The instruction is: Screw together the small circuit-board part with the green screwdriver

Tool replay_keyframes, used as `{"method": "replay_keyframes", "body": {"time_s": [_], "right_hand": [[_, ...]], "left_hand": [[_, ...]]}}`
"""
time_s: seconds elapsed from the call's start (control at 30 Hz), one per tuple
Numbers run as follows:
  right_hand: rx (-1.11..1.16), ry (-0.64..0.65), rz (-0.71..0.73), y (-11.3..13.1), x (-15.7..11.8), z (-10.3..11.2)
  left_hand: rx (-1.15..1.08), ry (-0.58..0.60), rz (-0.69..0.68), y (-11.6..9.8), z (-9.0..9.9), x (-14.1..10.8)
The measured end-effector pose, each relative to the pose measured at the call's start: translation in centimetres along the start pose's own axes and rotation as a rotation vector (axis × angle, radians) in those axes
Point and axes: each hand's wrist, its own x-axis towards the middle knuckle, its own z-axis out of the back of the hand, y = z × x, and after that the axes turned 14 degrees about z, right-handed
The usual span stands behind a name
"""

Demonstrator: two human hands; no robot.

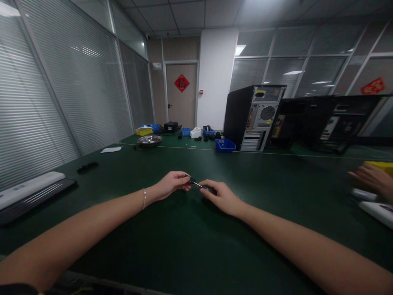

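Observation:
Near the middle of the green table, my left hand pinches a small black part between thumb and fingers. My right hand is closed round the dark handle of a screwdriver, whose thin metal shaft points left. The tip of the shaft meets the black part, or lies very close to it; the exact contact is too small to tell. Both hands are just above the table top, with a narrow gap between them.
A metal bowl, a blue bin and a computer tower stand farther back. At the left lie a white and black device and a dark object. Another person's hand is by a yellow bin at the right.

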Motion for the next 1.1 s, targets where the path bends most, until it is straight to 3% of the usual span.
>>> {"method": "replay_keyframes", "body": {"time_s": [0.53, 0.77, 1.1], "right_hand": [[0.03, -0.048, -0.012, -0.44, -0.02, -0.28], [0.144, -0.035, -0.035, -0.75, -0.13, -0.24], [0.157, -0.057, -0.095, -0.15, -0.08, 0.15]], "left_hand": [[-0.045, 0.093, 0.044, -0.32, -0.25, -0.24], [-0.05, 0.092, 0.043, -0.39, -0.3, -0.27], [-0.111, -0.044, 0.011, -0.62, 0.26, -0.31]]}}
